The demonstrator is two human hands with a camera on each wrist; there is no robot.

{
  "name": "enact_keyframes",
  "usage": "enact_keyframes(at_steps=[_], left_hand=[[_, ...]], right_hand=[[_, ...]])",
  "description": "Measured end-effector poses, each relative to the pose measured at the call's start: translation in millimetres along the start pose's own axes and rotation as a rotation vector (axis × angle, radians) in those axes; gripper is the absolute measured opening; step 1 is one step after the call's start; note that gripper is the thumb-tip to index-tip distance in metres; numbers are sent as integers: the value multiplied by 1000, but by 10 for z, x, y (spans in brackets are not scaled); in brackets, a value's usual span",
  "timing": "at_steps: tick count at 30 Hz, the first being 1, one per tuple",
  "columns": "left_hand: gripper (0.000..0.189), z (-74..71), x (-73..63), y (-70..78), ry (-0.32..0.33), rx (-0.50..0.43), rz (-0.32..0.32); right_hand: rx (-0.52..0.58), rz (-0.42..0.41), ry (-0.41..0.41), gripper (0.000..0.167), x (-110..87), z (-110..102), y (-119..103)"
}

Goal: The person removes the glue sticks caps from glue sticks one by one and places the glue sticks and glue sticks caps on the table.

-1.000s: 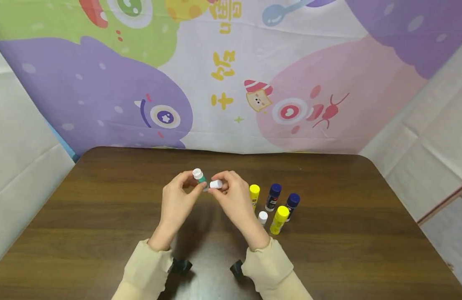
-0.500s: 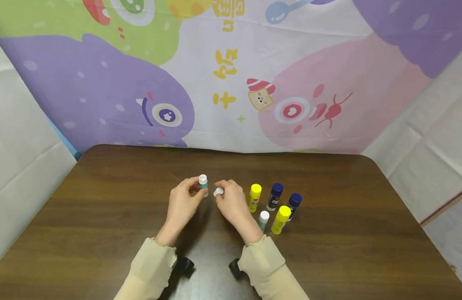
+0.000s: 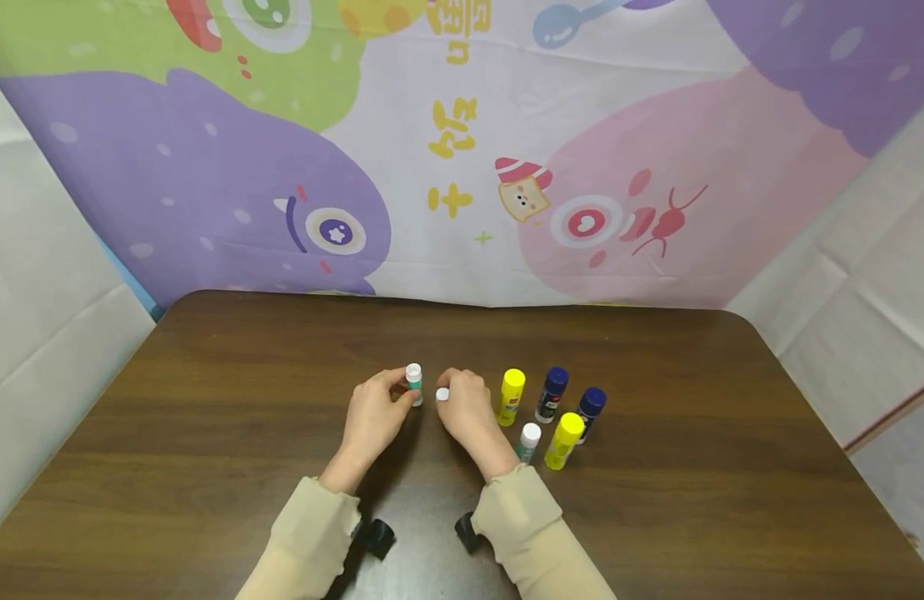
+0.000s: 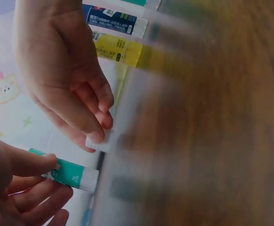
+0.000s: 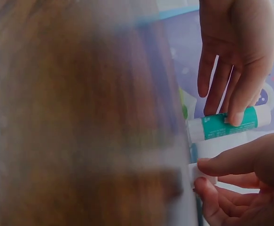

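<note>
An uncapped glue stick (image 3: 414, 386), green and white, stands upright between the thumb and fingers of my left hand (image 3: 375, 414). Its base (image 4: 89, 181) is at or just above the tabletop; contact cannot be told. To the right, my right hand (image 3: 469, 410) pinches a small white cap (image 3: 442, 394) low over the table. The right wrist view shows the cap (image 5: 205, 174) between thumb and forefinger, apart from the green-labelled glue stick (image 5: 230, 124).
Right of my hands, several capped glue sticks stand grouped: a yellow one (image 3: 511, 398), another yellow one (image 3: 564, 442), a navy one (image 3: 552, 395), another navy one (image 3: 591, 413) and a white-capped green one (image 3: 529, 443). A printed cloth (image 3: 447, 275) hangs behind the brown table (image 3: 229, 400).
Both hands have come down toward the table. The glue stick in the left hand has gone from tilted to upright, and the right hand has turned with the cap, which now sits lower.
</note>
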State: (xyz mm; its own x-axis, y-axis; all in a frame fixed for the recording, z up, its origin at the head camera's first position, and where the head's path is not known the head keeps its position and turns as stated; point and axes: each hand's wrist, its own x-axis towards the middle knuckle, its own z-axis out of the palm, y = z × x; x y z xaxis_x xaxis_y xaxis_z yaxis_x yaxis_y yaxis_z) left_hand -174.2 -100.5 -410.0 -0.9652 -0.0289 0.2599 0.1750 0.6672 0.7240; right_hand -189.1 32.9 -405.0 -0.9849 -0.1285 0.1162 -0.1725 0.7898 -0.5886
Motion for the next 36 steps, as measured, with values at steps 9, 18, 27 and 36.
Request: enact_keyframes(at_steps=[9,18,27,36], left_hand=[[22,33,-25,-20,-25,12,2],[20,45,-32,-13,-43,17,-23],[22,49,-32,-7,-56,31,-37],[27,38,-36,6,-54,26,-48]], right_hand=[[-18,-2,-41,12,18,40,20],[-39,33,-64,14,23,10,-22],[-22,32,-63,13,17,1,-34],[-28,34,-65,18,3,7,-48]])
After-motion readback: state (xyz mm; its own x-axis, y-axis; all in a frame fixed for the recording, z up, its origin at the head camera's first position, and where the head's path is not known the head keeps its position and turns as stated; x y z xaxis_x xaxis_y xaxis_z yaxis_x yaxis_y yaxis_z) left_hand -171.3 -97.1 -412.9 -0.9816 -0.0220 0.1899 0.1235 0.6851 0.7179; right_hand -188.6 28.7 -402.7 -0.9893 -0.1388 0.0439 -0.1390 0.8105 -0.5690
